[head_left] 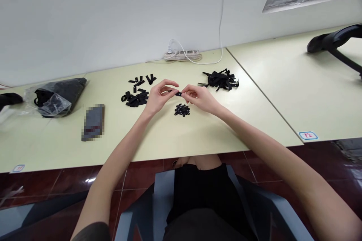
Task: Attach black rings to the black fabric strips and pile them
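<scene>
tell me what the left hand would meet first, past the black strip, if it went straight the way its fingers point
Probably the right hand: the left hand points across at it, with the black strip between their fingertips, though depth is hard to judge here.

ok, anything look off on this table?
One thing: the grey item left of the left hand shows as blocky pixels, so I can't tell what it is. Nothing looks clearly spilled or damaged; the left strips, right strips and small black pieces lie in loose but separate groups.
</scene>
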`<state>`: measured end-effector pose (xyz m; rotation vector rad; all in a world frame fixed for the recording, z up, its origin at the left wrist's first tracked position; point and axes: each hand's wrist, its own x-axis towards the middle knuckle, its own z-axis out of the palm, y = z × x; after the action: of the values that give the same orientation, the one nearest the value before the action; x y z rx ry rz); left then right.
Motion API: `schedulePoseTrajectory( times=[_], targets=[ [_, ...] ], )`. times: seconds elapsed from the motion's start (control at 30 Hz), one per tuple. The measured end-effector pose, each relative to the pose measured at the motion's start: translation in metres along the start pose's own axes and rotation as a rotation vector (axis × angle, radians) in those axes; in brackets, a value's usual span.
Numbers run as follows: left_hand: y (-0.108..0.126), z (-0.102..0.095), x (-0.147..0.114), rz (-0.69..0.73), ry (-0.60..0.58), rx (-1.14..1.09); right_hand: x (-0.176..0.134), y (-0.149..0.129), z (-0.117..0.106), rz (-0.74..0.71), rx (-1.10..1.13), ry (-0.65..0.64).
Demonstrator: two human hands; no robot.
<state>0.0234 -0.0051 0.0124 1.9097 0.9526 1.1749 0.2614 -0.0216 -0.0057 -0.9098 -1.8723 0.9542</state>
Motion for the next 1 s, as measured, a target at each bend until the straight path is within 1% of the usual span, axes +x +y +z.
schedulePoseTrajectory(
  times=[0.23,0.33,0.47,0.63,0.73,0.9,1.0],
  targets=[
    [0.0031,-0.0064,0.0015,-0.025,0.006,0.01,0.0024,0.0016,-0.0059,0.029,0.084,0.116],
    [0.0021,-0.0091,0.0022,-0.027,0.002,0.012,0.0027,0.0009,-0.0069,0.029,0.103,0.133],
    [0.0004,-0.01,0.0019,-0.026,-0.013,0.024,0.0024,0.0005,-0.0062,0.035,0.106,0.115],
    [0.0048,-0.0053,0.0004,-0.023,-0.031,-0.01,0.0013,0.0023,-0.0048,0.023,0.076,0.093],
    [0.0081,-0.0029,-0.0001,-0.019,-0.048,-0.044,0.0006,0.0023,-0.0038,-0.016,0.05,0.092],
    [0.0062,-0.0032,0.001,-0.022,-0.056,-0.105,-0.0004,0.0021,-0.0003,-0.103,-0.004,0.014],
    [0.005,-0.0033,0.0014,-0.046,-0.055,-0.156,-0.0006,0.0058,0.0018,-0.134,-0.075,0.021]
  ],
)
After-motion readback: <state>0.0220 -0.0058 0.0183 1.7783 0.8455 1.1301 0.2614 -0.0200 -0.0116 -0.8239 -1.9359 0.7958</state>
